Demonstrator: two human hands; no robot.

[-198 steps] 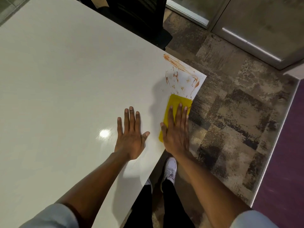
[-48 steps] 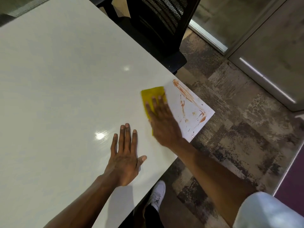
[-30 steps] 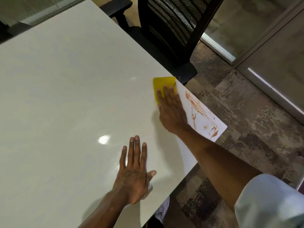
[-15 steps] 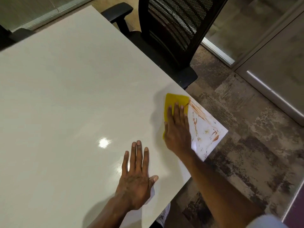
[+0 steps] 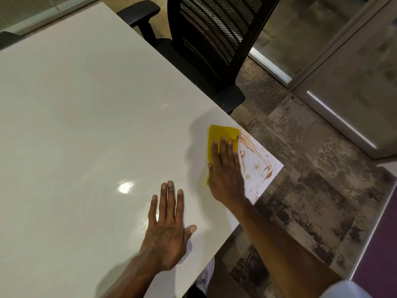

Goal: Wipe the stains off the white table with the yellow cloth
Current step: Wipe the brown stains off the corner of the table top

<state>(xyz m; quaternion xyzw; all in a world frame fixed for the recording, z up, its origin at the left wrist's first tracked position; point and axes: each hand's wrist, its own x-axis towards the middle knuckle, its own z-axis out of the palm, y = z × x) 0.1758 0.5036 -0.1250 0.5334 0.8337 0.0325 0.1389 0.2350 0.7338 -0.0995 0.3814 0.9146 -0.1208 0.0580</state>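
The yellow cloth [image 5: 222,134] lies flat on the white table [image 5: 86,125] close to its right corner. My right hand [image 5: 225,171] presses on the cloth with straight fingers and covers its near half. Orange-brown stains [image 5: 255,155] streak the corner just right of the cloth and my fingers. My left hand [image 5: 167,229] rests flat on the table, fingers spread, nearer to me and to the left of the cloth.
A black mesh office chair [image 5: 210,39] stands against the table's far right edge, its armrest [image 5: 139,14] by the tabletop. Patterned carpet [image 5: 311,190] lies beyond the corner. My white shoe [image 5: 207,276] shows under the table edge.
My right hand has slid the cloth from the table's near edge round to the far-left side of the stains; in the last half second it edged slightly right. The left hand stayed flat.
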